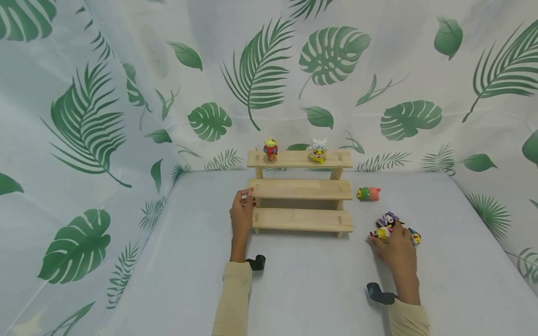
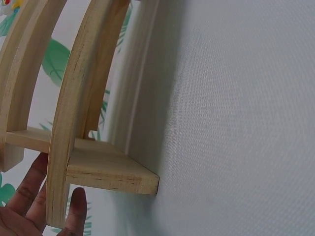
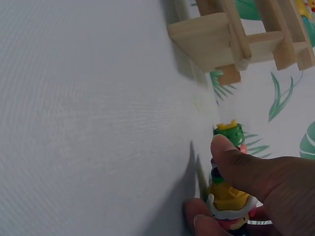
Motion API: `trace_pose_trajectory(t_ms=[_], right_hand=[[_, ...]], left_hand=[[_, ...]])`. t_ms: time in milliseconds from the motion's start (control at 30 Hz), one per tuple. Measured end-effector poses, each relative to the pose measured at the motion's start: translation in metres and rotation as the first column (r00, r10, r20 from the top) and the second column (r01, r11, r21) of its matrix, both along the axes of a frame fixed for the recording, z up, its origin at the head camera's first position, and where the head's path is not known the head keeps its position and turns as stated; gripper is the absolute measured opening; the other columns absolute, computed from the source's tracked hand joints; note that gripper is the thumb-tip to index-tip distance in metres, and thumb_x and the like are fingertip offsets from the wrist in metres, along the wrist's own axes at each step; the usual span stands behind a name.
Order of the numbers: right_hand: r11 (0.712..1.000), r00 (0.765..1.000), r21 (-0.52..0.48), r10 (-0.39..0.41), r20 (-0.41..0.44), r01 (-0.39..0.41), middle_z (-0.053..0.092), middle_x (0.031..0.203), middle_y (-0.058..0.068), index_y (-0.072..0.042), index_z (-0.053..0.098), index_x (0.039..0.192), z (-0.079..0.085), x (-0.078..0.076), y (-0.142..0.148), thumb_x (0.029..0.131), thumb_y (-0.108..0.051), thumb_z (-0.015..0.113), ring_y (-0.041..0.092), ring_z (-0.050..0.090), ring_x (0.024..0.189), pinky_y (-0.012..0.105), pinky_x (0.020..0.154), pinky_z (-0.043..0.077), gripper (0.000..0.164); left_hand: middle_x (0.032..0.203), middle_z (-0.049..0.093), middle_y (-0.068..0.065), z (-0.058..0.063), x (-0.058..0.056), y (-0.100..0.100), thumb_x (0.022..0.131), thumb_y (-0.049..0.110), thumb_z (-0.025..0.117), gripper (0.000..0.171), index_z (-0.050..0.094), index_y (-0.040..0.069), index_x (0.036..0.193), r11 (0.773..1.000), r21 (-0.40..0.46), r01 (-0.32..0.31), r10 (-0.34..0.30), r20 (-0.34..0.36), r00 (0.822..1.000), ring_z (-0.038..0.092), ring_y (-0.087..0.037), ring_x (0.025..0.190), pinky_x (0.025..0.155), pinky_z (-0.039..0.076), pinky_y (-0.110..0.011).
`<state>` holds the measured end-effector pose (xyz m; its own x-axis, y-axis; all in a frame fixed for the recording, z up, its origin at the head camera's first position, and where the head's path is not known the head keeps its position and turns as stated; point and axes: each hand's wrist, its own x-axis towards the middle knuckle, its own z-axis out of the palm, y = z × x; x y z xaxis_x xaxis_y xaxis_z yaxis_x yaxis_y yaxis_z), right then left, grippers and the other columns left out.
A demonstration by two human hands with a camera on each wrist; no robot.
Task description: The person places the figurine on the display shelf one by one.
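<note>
A three-tier wooden display shelf point(image 1: 300, 189) stands in the middle of the head view. At its left end my left hand point(image 1: 241, 217) grips the edge of the middle tier, with the thumb and fingers on either side of a plank point(image 2: 58, 196) in the left wrist view. To the right of the shelf, my right hand point(image 1: 400, 252) pinches a small yellow figurine point(image 3: 229, 197) with white trim, low over the table. Close beside it are a purple-and-black figurine point(image 1: 387, 220) and a blue-and-yellow figurine point(image 1: 415, 237), partly hidden by the hand.
On the top tier stand a red-and-green figurine point(image 1: 271, 150) and a yellow figurine with a white headpiece point(image 1: 318, 152). A green-and-pink figurine point(image 1: 369, 194) lies right of the shelf. Leaf-print cloth point(image 1: 260, 70) encloses the white table point(image 1: 311, 284) at the back and sides.
</note>
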<state>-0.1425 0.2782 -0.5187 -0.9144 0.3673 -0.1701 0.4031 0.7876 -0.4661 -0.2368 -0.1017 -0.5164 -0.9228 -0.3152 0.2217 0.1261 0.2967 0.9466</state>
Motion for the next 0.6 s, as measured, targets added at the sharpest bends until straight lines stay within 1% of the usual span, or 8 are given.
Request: trace_pose_trajectory(t_ms=[100,200,433,600], right_hand=[[1.000,1.000,0.014,-0.001,0.003,0.001,0.024,0.141,0.045,0.014,0.012,0.148,-0.0030,-0.0015,-0.0003,0.089,-0.038,0.070,0.063,0.039,0.120,0.067,0.097,0.040,0.098],[0.999,1.000,0.032,-0.003,-0.014,0.003,0.026,0.139,0.045,0.016,0.015,0.147,-0.0055,-0.0021,0.0003,0.088,-0.039,0.070,0.063,0.042,0.117,0.067,0.093,0.043,0.097],[0.999,0.995,0.047,-0.011,-0.096,0.016,0.035,0.133,0.043,0.018,0.026,0.141,-0.0099,0.0004,-0.0005,0.085,-0.038,0.074,0.061,0.041,0.119,0.066,0.097,0.041,0.093],[0.999,0.993,0.020,-0.024,-0.115,0.026,0.038,0.132,0.041,0.018,0.031,0.139,-0.0103,0.0026,-0.0029,0.083,-0.038,0.076,0.059,0.041,0.121,0.065,0.100,0.039,0.091]], left_hand=[[0.126,0.068,0.006,-0.0007,-0.0001,-0.0008,0.101,0.037,0.051,0.027,0.065,0.017,0.115,1.000,-0.006,-0.001,0.001,0.001,1.000,0.073,-0.019,0.094,0.077,0.059,-0.037],[0.126,0.068,0.005,-0.0006,0.0006,-0.0003,0.102,0.036,0.051,0.027,0.064,0.017,0.115,1.000,-0.008,-0.001,0.001,0.001,1.000,0.073,-0.020,0.094,0.078,0.059,-0.037],[0.125,0.068,0.006,-0.0012,0.0008,0.0000,0.102,0.037,0.051,0.027,0.064,0.017,0.115,1.000,-0.007,-0.005,0.005,0.005,1.000,0.073,-0.020,0.094,0.078,0.059,-0.039],[0.124,0.069,0.005,-0.0025,-0.0014,-0.0006,0.102,0.038,0.051,0.028,0.064,0.018,0.115,1.000,-0.018,-0.002,0.002,-0.004,1.000,0.073,-0.020,0.093,0.077,0.059,-0.039]])
